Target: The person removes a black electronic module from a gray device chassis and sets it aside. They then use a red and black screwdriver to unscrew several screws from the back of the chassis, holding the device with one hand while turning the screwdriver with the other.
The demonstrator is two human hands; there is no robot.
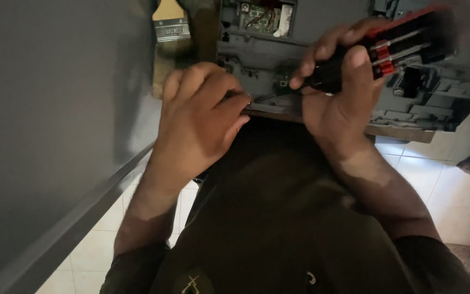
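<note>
Black-and-red screwdrivers [403,46] are being clamped as a bundle in the right hand [344,92] over the opened grey device [311,32]. Left hand [202,117] is pinching, fingers together, at its near edge; what it holds I cannot tell. Bundle could slip onto the exposed circuit board [262,16].

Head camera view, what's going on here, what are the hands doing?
A person is bent over an opened grey electronic device lying on a wooden table, its circuit boards exposed. The right hand grips a black and red screwdriver handle, with the tool pointed down at a small green board. The left hand rests curled at the device's near edge, fingertips on the casing. A paintbrush lies on the table beyond the left hand, and pale floor tiles show below.
</note>
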